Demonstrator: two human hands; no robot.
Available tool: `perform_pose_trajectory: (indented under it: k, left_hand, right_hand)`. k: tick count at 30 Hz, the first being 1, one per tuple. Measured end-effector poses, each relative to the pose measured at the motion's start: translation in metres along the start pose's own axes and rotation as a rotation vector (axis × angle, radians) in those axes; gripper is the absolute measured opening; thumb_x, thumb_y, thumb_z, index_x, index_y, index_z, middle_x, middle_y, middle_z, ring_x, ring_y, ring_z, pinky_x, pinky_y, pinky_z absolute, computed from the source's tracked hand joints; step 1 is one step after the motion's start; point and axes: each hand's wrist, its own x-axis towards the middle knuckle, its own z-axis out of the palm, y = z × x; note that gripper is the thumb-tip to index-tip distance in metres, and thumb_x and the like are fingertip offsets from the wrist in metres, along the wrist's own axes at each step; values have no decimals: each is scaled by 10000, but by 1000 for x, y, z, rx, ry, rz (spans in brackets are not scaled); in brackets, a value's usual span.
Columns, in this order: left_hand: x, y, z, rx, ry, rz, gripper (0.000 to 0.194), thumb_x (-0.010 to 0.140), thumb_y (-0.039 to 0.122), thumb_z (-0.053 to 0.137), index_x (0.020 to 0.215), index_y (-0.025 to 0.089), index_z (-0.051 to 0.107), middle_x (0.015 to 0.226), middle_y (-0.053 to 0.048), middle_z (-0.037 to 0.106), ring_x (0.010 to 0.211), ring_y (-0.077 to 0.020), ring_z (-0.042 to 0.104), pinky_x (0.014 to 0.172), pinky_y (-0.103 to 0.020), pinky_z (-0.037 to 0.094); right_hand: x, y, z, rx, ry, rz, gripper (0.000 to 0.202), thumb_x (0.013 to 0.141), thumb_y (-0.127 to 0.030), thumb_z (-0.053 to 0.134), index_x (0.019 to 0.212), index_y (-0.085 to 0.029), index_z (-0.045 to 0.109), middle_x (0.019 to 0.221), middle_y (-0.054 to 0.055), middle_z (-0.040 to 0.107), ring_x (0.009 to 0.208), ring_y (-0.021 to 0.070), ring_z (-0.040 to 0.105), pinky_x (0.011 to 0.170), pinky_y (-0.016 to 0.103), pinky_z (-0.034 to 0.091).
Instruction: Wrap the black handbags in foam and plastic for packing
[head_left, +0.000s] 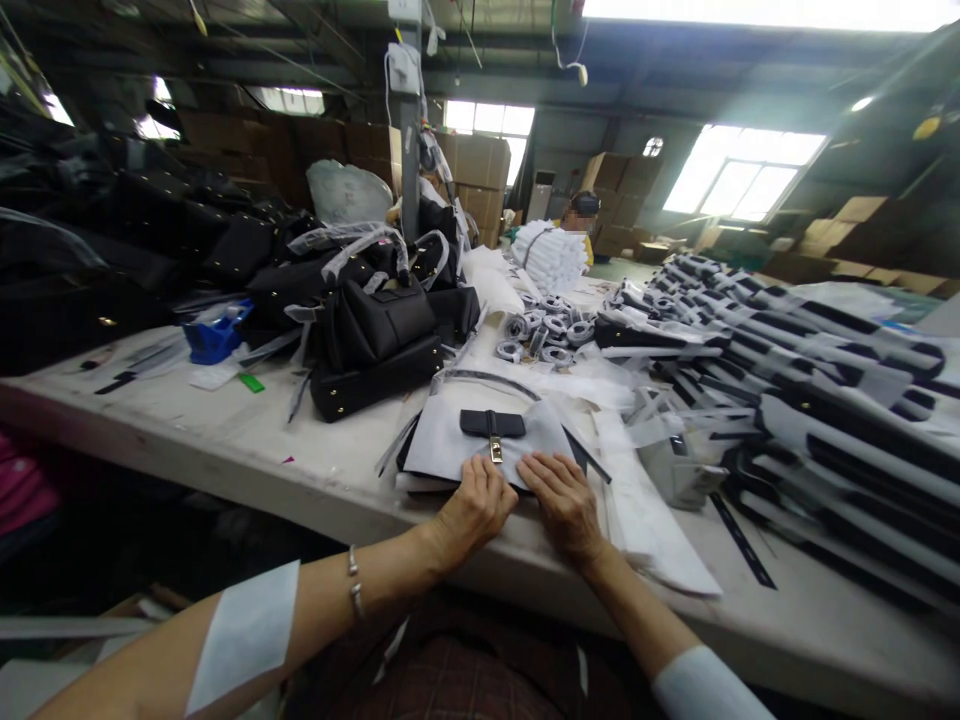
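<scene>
A black handbag [409, 455] lies on the table in front of me, its front covered by a white sheet [442, 445]. A black strap tab [491, 424] and a gold clasp [496, 450] show through the middle of the sheet. Just below the clasp, my left hand [480, 500] has its fingers bent and bunched together against the bag's front edge; what lies under the fingertips is hidden. My right hand [562, 500] rests flat on the sheet to the right of the clasp, fingers stretched out.
Black handbags [375, 330] with wrapped handles stand to the left, beside a blue tape dispenser [214, 335]. Coiled wrapped straps [555, 330] lie behind. Wrapped black pieces [847, 400] are piled on the right, near a grey tape dispenser [679, 465]. A person [581, 215] is farther back.
</scene>
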Motion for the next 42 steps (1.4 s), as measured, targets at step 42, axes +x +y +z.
perform_pose_trajectory:
  k: [42]
  left_hand:
    - [-15,-35,36,-270,336,-148,417,1022,144,288,1313,203,581,1329,-58,626,1257,-190,540,1087,-382,342]
  right_hand:
    - [36,-4,5,-142,-53,-113,390,978,-114,351,1234,-180,637,1185,90,705,1034,217,648,879,363,522]
